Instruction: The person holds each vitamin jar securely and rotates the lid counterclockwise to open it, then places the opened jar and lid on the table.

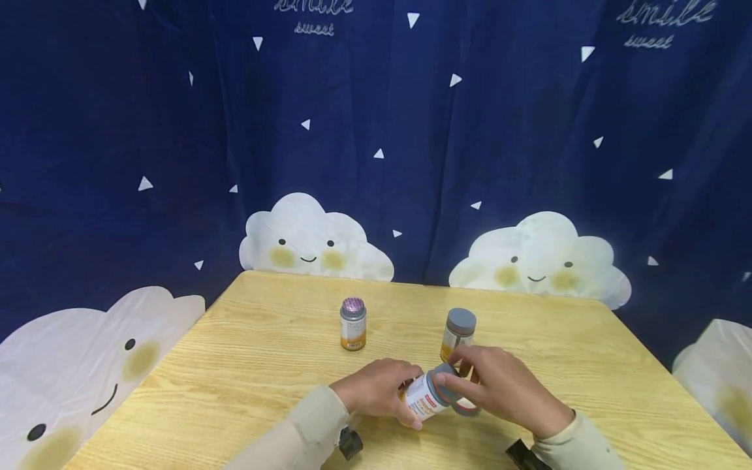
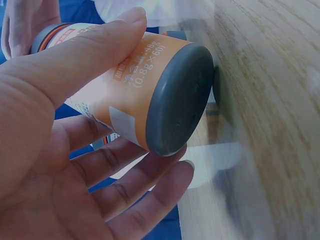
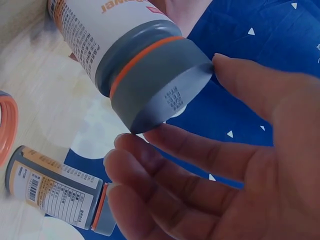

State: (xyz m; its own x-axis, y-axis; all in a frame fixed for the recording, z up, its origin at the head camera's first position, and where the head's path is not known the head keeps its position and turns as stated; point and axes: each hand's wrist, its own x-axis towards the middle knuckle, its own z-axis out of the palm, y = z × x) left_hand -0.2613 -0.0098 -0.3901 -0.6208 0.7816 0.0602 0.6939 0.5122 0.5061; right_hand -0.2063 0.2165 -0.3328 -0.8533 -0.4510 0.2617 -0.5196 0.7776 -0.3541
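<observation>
My left hand [image 1: 378, 391] grips a white and orange supplement bottle [image 1: 420, 399] round its body. The bottle is tilted, its grey base [image 2: 182, 100] turned toward the left wrist camera and close to the tabletop. On its other end is a grey cap [image 3: 162, 82] with an orange band. My right hand [image 1: 508, 386] pinches that cap's rim between thumb and index finger; the other fingers are bent beside it. Behind the hands stands a similar bottle [image 1: 457, 334] with its grey cap on. A loose cap [image 1: 466, 408], its white inside showing, lies partly hidden by the right hand.
Farther left, an uncapped bottle [image 1: 353, 329] stands upright with a shiny purplish foil seal on its mouth. All of this is on a light wooden table [image 1: 252, 365]. A dark blue curtain [image 1: 376, 130] with clouds hangs behind the table.
</observation>
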